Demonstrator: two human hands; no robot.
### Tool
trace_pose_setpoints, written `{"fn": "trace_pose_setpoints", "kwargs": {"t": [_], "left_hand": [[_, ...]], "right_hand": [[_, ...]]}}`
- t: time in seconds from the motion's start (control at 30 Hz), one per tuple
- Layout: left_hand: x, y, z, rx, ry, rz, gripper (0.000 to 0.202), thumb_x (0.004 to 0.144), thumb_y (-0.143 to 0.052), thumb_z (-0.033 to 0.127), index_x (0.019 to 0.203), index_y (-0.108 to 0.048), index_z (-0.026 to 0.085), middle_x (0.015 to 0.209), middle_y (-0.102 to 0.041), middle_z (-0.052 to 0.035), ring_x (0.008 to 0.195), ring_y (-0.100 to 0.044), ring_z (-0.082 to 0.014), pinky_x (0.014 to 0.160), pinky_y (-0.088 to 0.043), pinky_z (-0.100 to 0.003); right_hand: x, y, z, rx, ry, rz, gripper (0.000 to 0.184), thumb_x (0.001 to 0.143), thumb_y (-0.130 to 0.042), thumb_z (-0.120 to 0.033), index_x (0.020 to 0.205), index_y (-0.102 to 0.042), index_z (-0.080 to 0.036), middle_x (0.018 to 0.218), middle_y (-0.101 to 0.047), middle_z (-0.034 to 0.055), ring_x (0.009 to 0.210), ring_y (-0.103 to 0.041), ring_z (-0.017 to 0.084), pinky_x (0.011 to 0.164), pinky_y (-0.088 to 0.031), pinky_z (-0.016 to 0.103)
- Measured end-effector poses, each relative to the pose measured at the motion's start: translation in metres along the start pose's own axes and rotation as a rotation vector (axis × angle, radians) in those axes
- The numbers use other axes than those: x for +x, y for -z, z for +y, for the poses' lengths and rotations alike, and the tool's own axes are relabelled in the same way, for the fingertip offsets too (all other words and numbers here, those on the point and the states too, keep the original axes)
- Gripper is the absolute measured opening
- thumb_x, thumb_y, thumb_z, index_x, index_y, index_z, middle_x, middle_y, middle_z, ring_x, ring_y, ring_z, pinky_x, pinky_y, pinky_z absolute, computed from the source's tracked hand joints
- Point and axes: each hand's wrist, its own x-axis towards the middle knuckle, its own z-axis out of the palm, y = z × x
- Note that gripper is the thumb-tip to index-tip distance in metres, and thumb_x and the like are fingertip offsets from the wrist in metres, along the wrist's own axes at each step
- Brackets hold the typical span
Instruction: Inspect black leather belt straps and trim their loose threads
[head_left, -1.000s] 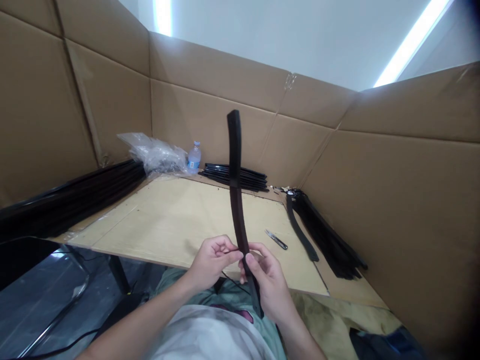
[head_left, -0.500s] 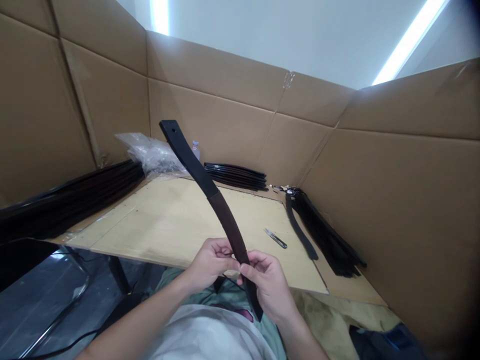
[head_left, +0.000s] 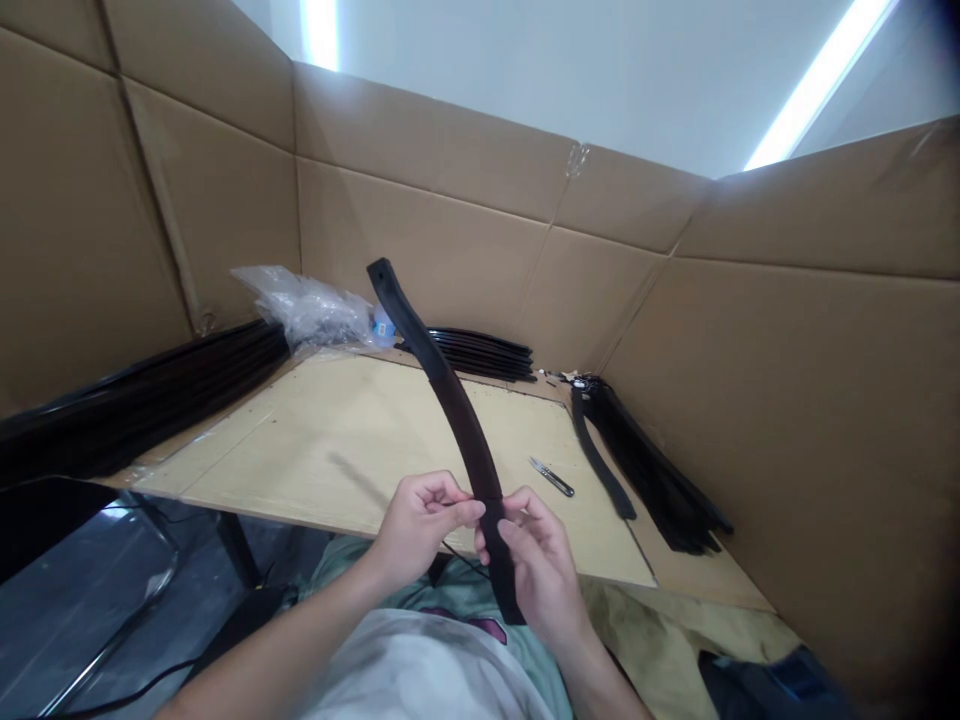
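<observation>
A long, curved black strip [head_left: 469, 440] with a dark brown middle section and a hole near its far end slants up over the table. My right hand [head_left: 541, 555] grips its lower part, thumb on top and fingers behind. At the strip's left edge, just by the lower end of the brown section, my left hand [head_left: 426, 525] is closed in a pinch, its thumb tip touching the strip. What lies between those fingertips is too small to make out. A thin dark cord [head_left: 465, 560] shows below the left hand. On the table to the right lie thread snips [head_left: 552, 477].
Black curved strips are piled at the left [head_left: 150, 390], at the back [head_left: 487, 353] and at the right [head_left: 652, 470], with a single strip [head_left: 600, 455] beside the right pile. Clear plastic bags [head_left: 307, 310] and a bottle [head_left: 383, 328] stand at the back left. Cardboard walls [head_left: 450, 200] enclose the table [head_left: 300, 430].
The strip's far end has swung right and a little down, turning its edge more toward me. My grip now sits at the brown section's lower end. Both hands stay close together.
</observation>
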Motion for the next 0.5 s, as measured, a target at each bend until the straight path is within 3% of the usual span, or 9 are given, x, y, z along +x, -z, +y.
{"fn": "trace_pose_setpoints", "kwargs": {"t": [0.13, 0.27, 0.43, 0.5], "left_hand": [[-0.0003, 0.0006, 0.0009, 0.064, -0.047, 0.079, 0.020, 0.073, -0.067, 0.022, 0.063, -0.052, 0.012, 0.058, -0.064, -0.0011, 0.052, -0.060, -0.0109, 0.049, -0.043, -0.019], [0.0009, 0.0021, 0.0011, 0.051, -0.027, 0.066, 0.020, 0.066, -0.072, 0.019, 0.066, -0.053, 0.012, 0.064, -0.064, -0.0005, 0.058, -0.060, -0.0119, 0.056, -0.046, -0.022], [0.0012, 0.0013, 0.0036, 0.055, -0.010, 0.086, 0.024, 0.056, -0.077, 0.015, 0.062, -0.054, 0.011, 0.059, -0.060, 0.0026, 0.056, -0.056, -0.0093, 0.053, -0.043, -0.018], [-0.0001, 0.0003, 0.0052, 0.066, -0.004, 0.068, 0.023, 0.059, -0.076, 0.017, 0.060, -0.054, 0.011, 0.059, -0.059, 0.0023, 0.055, -0.055, -0.0086, 0.052, -0.042, -0.018]], "right_hand": [[0.0010, 0.0019, 0.0021, -0.002, 0.012, 0.016, 0.009, 0.082, -0.059, -0.025, 0.084, -0.057, -0.017, 0.074, -0.063, 0.0029, 0.068, -0.058, 0.014, 0.064, -0.046, 0.026], [0.0028, 0.0045, 0.0042, -0.082, 0.061, 0.040, 0.011, 0.077, -0.065, -0.023, 0.086, -0.062, -0.017, 0.081, -0.064, 0.0044, 0.070, -0.059, 0.015, 0.067, -0.049, 0.028], [0.0070, 0.0060, 0.0043, -0.087, -0.001, 0.065, 0.048, 0.061, -0.078, -0.016, 0.104, -0.059, -0.020, 0.088, -0.066, 0.0044, 0.081, -0.061, 0.018, 0.069, -0.052, 0.029], [0.0076, 0.0058, 0.0025, -0.125, -0.006, 0.056, 0.045, 0.056, -0.080, -0.014, 0.097, -0.061, -0.018, 0.087, -0.067, 0.0050, 0.083, -0.062, 0.019, 0.070, -0.053, 0.030]]}}
